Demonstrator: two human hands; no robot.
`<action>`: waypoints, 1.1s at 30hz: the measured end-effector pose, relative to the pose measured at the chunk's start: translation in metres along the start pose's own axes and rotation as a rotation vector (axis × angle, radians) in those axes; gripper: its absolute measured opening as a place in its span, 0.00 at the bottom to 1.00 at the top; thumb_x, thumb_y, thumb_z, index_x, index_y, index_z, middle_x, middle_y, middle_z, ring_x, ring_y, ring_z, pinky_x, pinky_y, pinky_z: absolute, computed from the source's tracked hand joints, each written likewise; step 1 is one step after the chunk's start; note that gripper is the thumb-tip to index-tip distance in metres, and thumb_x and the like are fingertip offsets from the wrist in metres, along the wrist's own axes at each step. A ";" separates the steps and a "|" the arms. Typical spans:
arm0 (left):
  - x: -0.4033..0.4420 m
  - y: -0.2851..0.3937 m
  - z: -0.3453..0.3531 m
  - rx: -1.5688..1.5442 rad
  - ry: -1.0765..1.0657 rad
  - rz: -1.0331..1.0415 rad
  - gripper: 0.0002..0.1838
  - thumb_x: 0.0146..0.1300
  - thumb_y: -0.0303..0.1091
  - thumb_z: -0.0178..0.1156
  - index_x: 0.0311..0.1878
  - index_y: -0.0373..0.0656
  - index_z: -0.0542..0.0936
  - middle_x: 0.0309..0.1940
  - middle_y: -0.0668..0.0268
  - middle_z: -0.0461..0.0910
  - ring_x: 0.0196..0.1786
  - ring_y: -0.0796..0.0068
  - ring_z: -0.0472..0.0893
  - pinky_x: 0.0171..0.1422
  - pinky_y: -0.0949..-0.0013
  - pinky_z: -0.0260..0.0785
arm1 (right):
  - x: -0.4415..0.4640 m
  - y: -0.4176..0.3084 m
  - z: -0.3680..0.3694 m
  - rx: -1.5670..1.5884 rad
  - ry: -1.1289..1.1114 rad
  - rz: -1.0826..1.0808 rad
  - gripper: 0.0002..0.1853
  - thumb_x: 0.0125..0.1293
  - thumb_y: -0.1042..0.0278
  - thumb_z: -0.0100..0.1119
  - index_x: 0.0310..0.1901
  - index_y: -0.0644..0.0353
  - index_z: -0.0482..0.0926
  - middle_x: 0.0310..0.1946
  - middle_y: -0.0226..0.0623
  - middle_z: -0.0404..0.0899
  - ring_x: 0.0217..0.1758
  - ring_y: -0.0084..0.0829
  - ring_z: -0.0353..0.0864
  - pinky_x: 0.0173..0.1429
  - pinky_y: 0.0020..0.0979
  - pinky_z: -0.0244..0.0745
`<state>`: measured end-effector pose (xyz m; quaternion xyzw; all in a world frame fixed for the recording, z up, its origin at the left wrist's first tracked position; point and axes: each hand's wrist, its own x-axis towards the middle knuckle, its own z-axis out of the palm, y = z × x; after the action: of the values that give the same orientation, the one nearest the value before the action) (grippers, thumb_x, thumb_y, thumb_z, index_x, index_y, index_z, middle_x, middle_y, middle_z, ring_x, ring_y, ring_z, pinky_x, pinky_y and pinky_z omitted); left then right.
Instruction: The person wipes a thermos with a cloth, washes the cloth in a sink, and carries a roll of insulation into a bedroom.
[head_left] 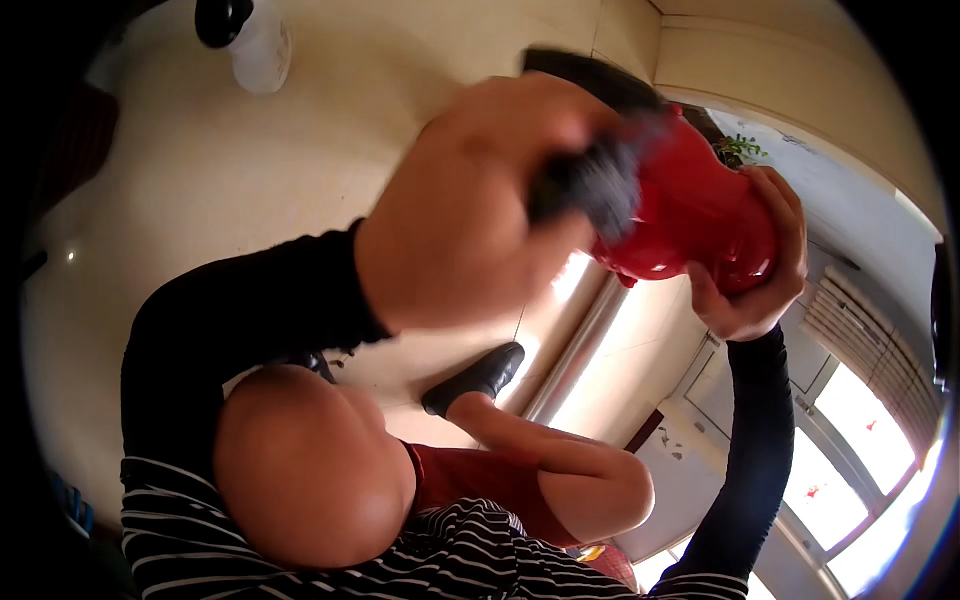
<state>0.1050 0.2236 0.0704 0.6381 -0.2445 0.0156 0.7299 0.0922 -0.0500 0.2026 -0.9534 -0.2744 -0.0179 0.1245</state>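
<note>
A glossy red object [690, 210] with rounded edges is held up at the upper right; what it is, I cannot make out. My right hand [765, 270] is closed round its right end, thumb below and fingers along the far side. My left hand [500, 180], blurred by motion, is closed on a dark grey wad [605, 185] at the red object's left side. Behind my left hand's fingers, a dark flat part [590, 78] runs along the top; whether it is joined to the red object is unclear.
Below are bare knees and a black shoe [475, 380] on the pale tiled floor [250, 170]. A white bottle with a black top [262, 55] stands at the upper left. A metal pipe [577, 350], a green plant [740, 150] and bright windows [825, 495] lie towards the right.
</note>
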 end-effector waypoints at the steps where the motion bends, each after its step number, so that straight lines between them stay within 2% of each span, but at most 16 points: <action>1: 0.008 0.007 0.003 0.045 -0.027 0.117 0.17 0.49 0.27 0.61 0.46 0.38 0.79 0.44 0.53 0.81 0.48 0.53 0.80 0.56 0.55 0.71 | 0.001 -0.004 0.000 -0.005 -0.016 0.002 0.42 0.47 0.60 0.72 0.65 0.69 0.72 0.61 0.55 0.75 0.63 0.49 0.77 0.67 0.44 0.72; 2: 0.014 0.013 0.006 0.069 -0.070 0.195 0.20 0.47 0.27 0.63 0.48 0.39 0.79 0.47 0.53 0.80 0.52 0.50 0.79 0.60 0.53 0.69 | 0.002 -0.005 0.000 -0.030 -0.004 0.006 0.42 0.45 0.59 0.73 0.64 0.68 0.73 0.59 0.57 0.76 0.61 0.51 0.79 0.66 0.44 0.73; 4: 0.027 0.007 0.011 0.041 -0.188 0.214 0.16 0.47 0.30 0.66 0.43 0.42 0.81 0.44 0.56 0.81 0.49 0.48 0.79 0.60 0.53 0.69 | 0.004 -0.002 0.000 -0.034 -0.009 -0.013 0.41 0.44 0.59 0.73 0.63 0.68 0.74 0.59 0.57 0.76 0.59 0.51 0.80 0.65 0.44 0.74; 5: 0.033 -0.021 0.014 -0.031 -0.239 0.266 0.23 0.44 0.33 0.62 0.47 0.39 0.80 0.51 0.52 0.79 0.56 0.49 0.77 0.64 0.56 0.68 | 0.004 -0.001 0.000 -0.035 -0.014 -0.021 0.41 0.44 0.59 0.72 0.63 0.68 0.74 0.58 0.57 0.76 0.59 0.51 0.80 0.64 0.45 0.74; 7: 0.030 -0.051 0.021 -0.357 -0.278 -0.092 0.21 0.48 0.29 0.58 0.49 0.39 0.79 0.50 0.54 0.78 0.55 0.56 0.77 0.63 0.60 0.69 | 0.006 0.005 -0.002 -0.025 -0.011 -0.080 0.40 0.42 0.60 0.72 0.62 0.66 0.75 0.56 0.59 0.77 0.55 0.52 0.82 0.60 0.45 0.77; 10: 0.023 -0.075 0.029 -0.244 -0.229 -0.079 0.23 0.53 0.29 0.58 0.56 0.38 0.78 0.53 0.53 0.74 0.53 0.52 0.77 0.66 0.57 0.67 | 0.008 0.014 -0.006 -0.053 -0.033 -0.158 0.40 0.41 0.61 0.71 0.62 0.64 0.74 0.54 0.60 0.77 0.51 0.52 0.83 0.54 0.45 0.79; 13: 0.021 -0.079 0.038 -0.426 -0.166 -0.294 0.24 0.56 0.31 0.59 0.57 0.38 0.77 0.52 0.54 0.76 0.57 0.52 0.77 0.66 0.56 0.67 | 0.005 0.016 -0.004 -0.047 -0.030 -0.172 0.41 0.41 0.62 0.71 0.62 0.63 0.74 0.54 0.60 0.77 0.50 0.52 0.83 0.54 0.45 0.80; 16: 0.045 -0.060 0.043 -0.063 -0.178 0.075 0.22 0.57 0.32 0.60 0.57 0.39 0.79 0.52 0.55 0.79 0.59 0.52 0.77 0.68 0.55 0.67 | 0.006 0.017 -0.005 -0.068 -0.040 -0.164 0.40 0.42 0.62 0.72 0.61 0.63 0.73 0.54 0.59 0.77 0.52 0.52 0.83 0.56 0.45 0.79; 19: 0.056 -0.021 0.054 0.191 -0.238 0.408 0.24 0.55 0.29 0.63 0.57 0.38 0.80 0.57 0.51 0.78 0.61 0.52 0.77 0.66 0.55 0.70 | 0.003 0.017 -0.006 -0.074 -0.074 -0.145 0.43 0.45 0.60 0.72 0.65 0.61 0.66 0.58 0.62 0.73 0.55 0.52 0.81 0.57 0.46 0.79; 20: 0.061 -0.021 0.054 0.268 -0.299 0.396 0.20 0.56 0.31 0.64 0.53 0.39 0.83 0.59 0.51 0.78 0.63 0.53 0.76 0.67 0.53 0.69 | 0.001 0.022 -0.004 -0.036 -0.026 -0.169 0.45 0.46 0.59 0.73 0.66 0.60 0.62 0.60 0.64 0.69 0.56 0.53 0.80 0.58 0.46 0.79; 22: 0.086 -0.048 0.051 0.197 -0.405 0.374 0.18 0.56 0.31 0.63 0.51 0.39 0.84 0.53 0.51 0.81 0.58 0.53 0.80 0.64 0.54 0.71 | -0.004 0.033 0.003 0.039 0.077 -0.214 0.49 0.47 0.57 0.73 0.69 0.58 0.55 0.64 0.67 0.63 0.57 0.54 0.79 0.58 0.47 0.80; 24: 0.106 -0.057 0.050 -0.101 -0.661 -0.227 0.22 0.67 0.47 0.52 0.44 0.36 0.85 0.40 0.48 0.85 0.48 0.53 0.83 0.57 0.56 0.74 | -0.006 0.034 0.004 0.041 0.056 -0.201 0.51 0.48 0.56 0.73 0.69 0.57 0.51 0.66 0.69 0.57 0.59 0.55 0.77 0.58 0.47 0.81; 27: 0.121 -0.030 0.045 0.140 -0.642 -0.235 0.24 0.69 0.47 0.47 0.42 0.37 0.85 0.41 0.48 0.85 0.43 0.49 0.84 0.55 0.54 0.74 | -0.008 0.036 0.005 0.069 0.056 -0.196 0.52 0.48 0.55 0.73 0.69 0.57 0.50 0.68 0.69 0.54 0.62 0.56 0.75 0.59 0.46 0.81; 28: 0.127 -0.030 0.051 0.198 -0.646 -0.107 0.18 0.64 0.41 0.53 0.41 0.37 0.85 0.35 0.48 0.86 0.37 0.55 0.85 0.47 0.61 0.77 | -0.008 0.036 0.006 0.083 0.062 -0.194 0.51 0.48 0.55 0.73 0.69 0.58 0.50 0.68 0.70 0.53 0.63 0.56 0.74 0.59 0.46 0.81; 31: 0.138 -0.009 0.056 0.165 -0.717 -0.123 0.19 0.64 0.41 0.52 0.41 0.35 0.85 0.35 0.48 0.85 0.37 0.54 0.85 0.48 0.59 0.77 | -0.007 0.033 0.004 0.040 0.046 -0.186 0.52 0.48 0.54 0.73 0.69 0.58 0.50 0.67 0.69 0.55 0.65 0.56 0.71 0.60 0.46 0.80; 33: 0.130 -0.013 0.063 0.154 -0.631 -0.051 0.17 0.60 0.37 0.55 0.43 0.33 0.84 0.36 0.47 0.84 0.38 0.52 0.85 0.49 0.57 0.77 | -0.005 0.030 0.003 0.030 0.046 -0.170 0.52 0.48 0.53 0.74 0.69 0.59 0.51 0.66 0.68 0.58 0.66 0.56 0.71 0.62 0.45 0.78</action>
<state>0.2029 0.1246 0.1120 0.6706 -0.4409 -0.1828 0.5679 0.1036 -0.0763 0.1920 -0.9240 -0.3516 -0.0461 0.1433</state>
